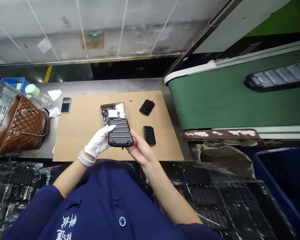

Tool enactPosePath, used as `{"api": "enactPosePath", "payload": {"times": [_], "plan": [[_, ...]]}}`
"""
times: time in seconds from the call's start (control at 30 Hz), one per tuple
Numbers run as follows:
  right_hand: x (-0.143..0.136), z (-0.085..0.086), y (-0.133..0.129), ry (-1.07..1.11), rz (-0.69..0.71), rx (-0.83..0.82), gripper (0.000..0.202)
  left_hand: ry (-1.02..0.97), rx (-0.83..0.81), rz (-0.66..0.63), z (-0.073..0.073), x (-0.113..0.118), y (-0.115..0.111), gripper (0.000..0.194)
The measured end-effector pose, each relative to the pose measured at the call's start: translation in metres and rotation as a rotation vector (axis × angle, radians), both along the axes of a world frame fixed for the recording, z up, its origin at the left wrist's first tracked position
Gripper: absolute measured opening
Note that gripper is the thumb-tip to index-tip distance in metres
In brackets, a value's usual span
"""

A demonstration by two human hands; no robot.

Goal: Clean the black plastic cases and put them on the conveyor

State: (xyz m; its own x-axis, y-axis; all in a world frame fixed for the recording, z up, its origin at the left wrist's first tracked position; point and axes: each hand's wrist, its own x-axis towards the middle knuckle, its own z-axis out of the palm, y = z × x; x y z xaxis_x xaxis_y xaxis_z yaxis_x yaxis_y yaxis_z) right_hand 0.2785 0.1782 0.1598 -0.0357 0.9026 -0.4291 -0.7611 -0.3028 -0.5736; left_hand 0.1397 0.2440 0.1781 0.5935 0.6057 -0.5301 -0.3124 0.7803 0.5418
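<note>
A black ribbed plastic part (120, 133) is held up between both hands above the cardboard sheet (82, 133). My left hand (98, 141), in a white glove, grips its left edge with the thumb on top. Bare, my right hand (140, 150) holds the lower right corner, its fingers partly hidden underneath. Just beyond the part lies an open box (105, 107) with a white block (112, 113) and crumpled white material in it. Two more black parts rest on the cardboard to the right, one farther back (147, 107) and one nearer (149, 135).
At the left are a phone (66, 105), a brown quilted bag (25, 125), a green-lidded cup (32, 90) and a blue bin (15, 83). A green conveyor belt (215, 96) on the right carries a long dark part (280, 76). Plastic-wrapped black parts (205, 196) lie near my body.
</note>
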Motion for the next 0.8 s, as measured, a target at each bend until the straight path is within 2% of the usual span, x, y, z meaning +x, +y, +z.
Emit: {"api": "enactPosePath", "payload": {"times": [0.1, 0.23, 0.3, 0.37, 0.43, 0.53, 0.63, 0.7, 0.8], "plan": [[-0.019, -0.006, 0.007, 0.071, -0.037, -0.124, 0.013, 0.056, -0.228, 0.023, -0.017, -0.015, 0.002, 0.020], [-0.035, -0.014, 0.013, 0.096, -0.065, -0.204, 0.009, -0.007, -0.305, 0.031, -0.040, -0.032, 0.004, 0.020], [-0.041, -0.015, 0.014, 0.079, -0.081, -0.229, 0.008, -0.032, -0.324, 0.009, -0.043, -0.039, 0.004, 0.021], [-0.046, -0.015, 0.014, 0.024, -0.067, -0.225, 0.011, -0.035, -0.301, -0.011, -0.040, -0.046, 0.003, 0.022], [-0.049, -0.015, 0.012, -0.087, -0.001, -0.180, 0.019, -0.027, -0.151, -0.014, -0.034, -0.054, 0.002, 0.029], [-0.048, -0.016, 0.006, -0.366, 0.076, -0.030, 0.031, 0.068, 0.261, -0.021, -0.023, -0.069, 0.002, 0.046], [-0.044, -0.019, 0.001, -0.684, 0.087, 0.161, 0.030, 0.165, 0.582, -0.169, -0.018, -0.086, 0.006, 0.045], [-0.043, -0.020, -0.001, -0.836, 0.117, 0.251, 0.029, 0.182, 0.713, -0.292, -0.016, -0.094, 0.008, 0.040], [-0.043, -0.020, -0.001, -0.932, 0.141, 0.311, 0.027, 0.239, 0.830, -0.358, -0.013, -0.102, 0.010, 0.035]]}}
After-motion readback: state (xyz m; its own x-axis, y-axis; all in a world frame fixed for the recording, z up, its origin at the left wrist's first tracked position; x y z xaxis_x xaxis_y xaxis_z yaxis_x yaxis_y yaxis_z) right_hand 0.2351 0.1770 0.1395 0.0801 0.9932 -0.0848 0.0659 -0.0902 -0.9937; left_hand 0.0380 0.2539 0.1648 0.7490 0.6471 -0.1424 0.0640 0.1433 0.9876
